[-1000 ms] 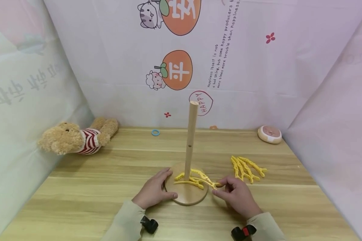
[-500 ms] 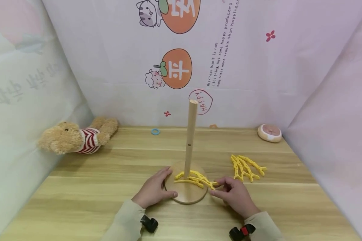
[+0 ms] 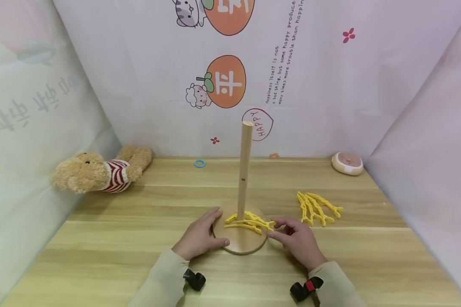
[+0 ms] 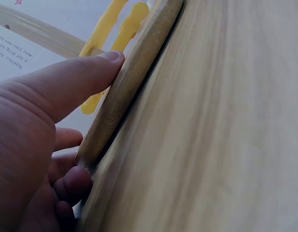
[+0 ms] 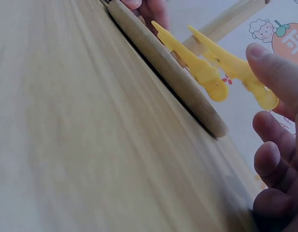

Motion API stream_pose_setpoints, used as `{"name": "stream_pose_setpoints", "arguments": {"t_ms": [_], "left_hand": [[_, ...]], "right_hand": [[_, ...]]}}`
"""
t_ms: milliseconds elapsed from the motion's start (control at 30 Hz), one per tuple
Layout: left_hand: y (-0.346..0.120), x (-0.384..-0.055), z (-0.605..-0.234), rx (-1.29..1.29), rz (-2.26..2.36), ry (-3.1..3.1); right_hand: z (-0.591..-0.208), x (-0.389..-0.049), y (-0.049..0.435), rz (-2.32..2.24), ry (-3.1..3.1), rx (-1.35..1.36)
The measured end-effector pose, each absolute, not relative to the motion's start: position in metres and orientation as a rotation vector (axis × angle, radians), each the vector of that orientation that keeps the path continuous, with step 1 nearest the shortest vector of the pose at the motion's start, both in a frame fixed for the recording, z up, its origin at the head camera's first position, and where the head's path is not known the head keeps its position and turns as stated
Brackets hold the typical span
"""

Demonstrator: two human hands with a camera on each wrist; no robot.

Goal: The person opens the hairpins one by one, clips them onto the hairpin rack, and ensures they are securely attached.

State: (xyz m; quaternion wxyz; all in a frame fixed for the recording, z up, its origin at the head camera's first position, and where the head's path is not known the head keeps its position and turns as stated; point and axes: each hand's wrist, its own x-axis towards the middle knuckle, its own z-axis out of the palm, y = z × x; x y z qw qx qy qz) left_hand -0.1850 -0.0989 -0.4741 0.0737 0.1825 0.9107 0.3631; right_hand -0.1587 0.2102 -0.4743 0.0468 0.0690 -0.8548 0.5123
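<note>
A wooden stand has a round base [image 3: 241, 245] and an upright pole [image 3: 245, 166]. My left hand [image 3: 199, 236] holds the base at its left edge, thumb near the front and fingers spread toward the back. Between thumb and fingers of my right hand [image 3: 299, 241] is the forked end of a yellow alligator hair clip [image 5: 257, 89]. That clip slants over the base in front of the pole, its narrow tip pointing left. Other yellow clips [image 5: 209, 79] lie on the base around the pole's foot, partly overlapped by the held one.
Several more yellow clips [image 3: 316, 209] lie fanned out at the right. A blue ring [image 3: 199, 163] and a round pink-topped object [image 3: 347, 163] sit toward the back. At the left wall lies a teddy bear [image 3: 100, 172] in a striped shirt. Printed cloth [image 3: 311, 85] walls surround the wooden table [image 3: 119, 238].
My right hand has shifted slightly left, bringing the pinched clip further across the base, closer to the other clips. The left hand keeps its place on the base. The head view has tilted slightly.
</note>
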Motion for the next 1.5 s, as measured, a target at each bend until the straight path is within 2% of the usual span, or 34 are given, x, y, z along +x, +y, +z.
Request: {"name": "stream_pose_setpoints", "arguments": {"t_ms": [433, 833, 1500], "left_hand": [[-0.106, -0.177, -0.469, 0.496, 1.083, 2.723], [-0.103, -0.19, -0.462, 0.493, 1.063, 2.747], [-0.095, -0.187, -0.467, 0.507, 1.069, 2.728]], "right_hand": [[-0.481, -0.161, 0.194, 1.664, -2.606, 0.199], [-0.471, -0.173, 0.196, 1.443, -2.627, 0.302], [-0.476, -0.172, 0.181, 1.51, -2.619, 0.224]]}}
